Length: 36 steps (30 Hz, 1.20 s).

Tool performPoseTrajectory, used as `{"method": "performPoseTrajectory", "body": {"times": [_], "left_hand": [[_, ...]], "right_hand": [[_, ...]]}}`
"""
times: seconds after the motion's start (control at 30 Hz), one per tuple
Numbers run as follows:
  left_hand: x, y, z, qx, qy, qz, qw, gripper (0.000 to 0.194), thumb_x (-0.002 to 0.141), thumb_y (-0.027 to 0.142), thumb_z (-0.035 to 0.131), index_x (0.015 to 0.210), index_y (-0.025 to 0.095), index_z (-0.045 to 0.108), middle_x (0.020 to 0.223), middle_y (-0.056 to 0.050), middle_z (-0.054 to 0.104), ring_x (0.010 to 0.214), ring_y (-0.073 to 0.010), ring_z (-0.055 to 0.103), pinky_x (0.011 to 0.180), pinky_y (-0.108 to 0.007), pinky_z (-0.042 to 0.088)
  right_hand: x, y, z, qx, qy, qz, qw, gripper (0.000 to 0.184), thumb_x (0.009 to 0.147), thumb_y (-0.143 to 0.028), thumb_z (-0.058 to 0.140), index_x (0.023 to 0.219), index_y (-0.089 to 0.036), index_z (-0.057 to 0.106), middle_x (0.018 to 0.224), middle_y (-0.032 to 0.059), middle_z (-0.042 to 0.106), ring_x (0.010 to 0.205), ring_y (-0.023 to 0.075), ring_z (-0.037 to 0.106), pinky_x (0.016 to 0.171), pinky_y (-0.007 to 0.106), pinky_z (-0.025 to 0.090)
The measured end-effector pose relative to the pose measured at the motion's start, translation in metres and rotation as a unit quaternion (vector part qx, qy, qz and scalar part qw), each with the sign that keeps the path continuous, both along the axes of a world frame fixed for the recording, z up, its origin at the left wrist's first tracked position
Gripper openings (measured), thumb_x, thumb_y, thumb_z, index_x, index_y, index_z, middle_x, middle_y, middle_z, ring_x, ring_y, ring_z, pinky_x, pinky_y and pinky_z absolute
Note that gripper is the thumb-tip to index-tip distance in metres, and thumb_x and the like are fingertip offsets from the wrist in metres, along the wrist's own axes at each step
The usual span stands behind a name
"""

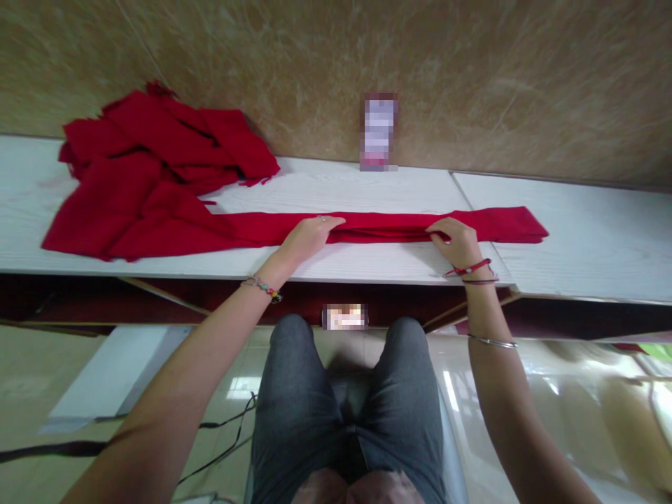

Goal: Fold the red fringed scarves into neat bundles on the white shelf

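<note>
A long red cloth (378,225) lies folded into a narrow strip across the white table (367,192). Its left end widens into a crumpled red heap (152,175). My left hand (309,234) rests flat on the strip near its middle, fingers stretched out over the fabric. Further right, my right hand (456,241) presses on the strip with its fingers curled at the front edge of the fold. The strip's right end (517,224) lies flat beyond my right hand.
A small blurred upright object (379,133) stands against the beige marble wall behind the table. A second white tabletop (588,231) adjoins on the right. My knees in grey trousers are below the table edge; cables run across the glossy floor.
</note>
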<state>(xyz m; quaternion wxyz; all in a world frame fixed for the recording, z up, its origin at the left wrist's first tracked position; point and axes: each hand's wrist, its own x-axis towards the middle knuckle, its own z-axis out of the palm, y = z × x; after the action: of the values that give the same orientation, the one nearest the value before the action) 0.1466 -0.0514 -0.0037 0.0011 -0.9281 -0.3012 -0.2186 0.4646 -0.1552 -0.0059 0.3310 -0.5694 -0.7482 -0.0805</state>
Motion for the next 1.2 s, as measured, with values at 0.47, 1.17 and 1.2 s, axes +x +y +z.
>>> {"method": "performPoseTrajectory", "body": {"times": [0.47, 1.17, 1.2], "left_hand": [[-0.003, 0.000, -0.002, 0.061, -0.010, 0.010, 0.998, 0.039, 0.085, 0.002, 0.038, 0.114, 0.011, 0.062, 0.108, -0.010, 0.068, 0.099, -0.0195, 0.065, 0.086, -0.032, 0.052], [-0.001, 0.003, 0.005, 0.006, 0.058, -0.066, 0.996, 0.060, 0.079, -0.007, 0.036, 0.129, 0.023, 0.052, 0.140, -0.002, 0.045, 0.136, -0.0169, 0.031, 0.111, -0.042, 0.026], [-0.001, 0.006, 0.003, -0.018, 0.077, -0.078, 0.994, 0.061, 0.079, -0.006, 0.037, 0.128, 0.024, 0.053, 0.138, 0.000, 0.047, 0.135, -0.0155, 0.032, 0.110, -0.040, 0.027]], "right_hand": [[-0.005, 0.014, 0.001, 0.049, -0.095, -0.116, 0.988, 0.017, 0.069, -0.008, 0.045, 0.069, -0.023, 0.053, 0.072, 0.0075, 0.056, 0.074, 0.0229, 0.053, 0.065, 0.034, 0.044], [0.007, 0.013, -0.010, -0.041, -0.036, -0.084, 0.995, 0.058, 0.069, 0.002, 0.034, 0.117, -0.019, 0.058, 0.119, 0.0083, 0.063, 0.114, 0.0226, 0.056, 0.095, 0.042, 0.046], [0.009, 0.013, -0.011, -0.065, -0.046, -0.061, 0.995, 0.061, 0.067, 0.003, 0.034, 0.118, -0.020, 0.059, 0.122, 0.0067, 0.062, 0.118, 0.0217, 0.053, 0.099, 0.042, 0.044]]}}
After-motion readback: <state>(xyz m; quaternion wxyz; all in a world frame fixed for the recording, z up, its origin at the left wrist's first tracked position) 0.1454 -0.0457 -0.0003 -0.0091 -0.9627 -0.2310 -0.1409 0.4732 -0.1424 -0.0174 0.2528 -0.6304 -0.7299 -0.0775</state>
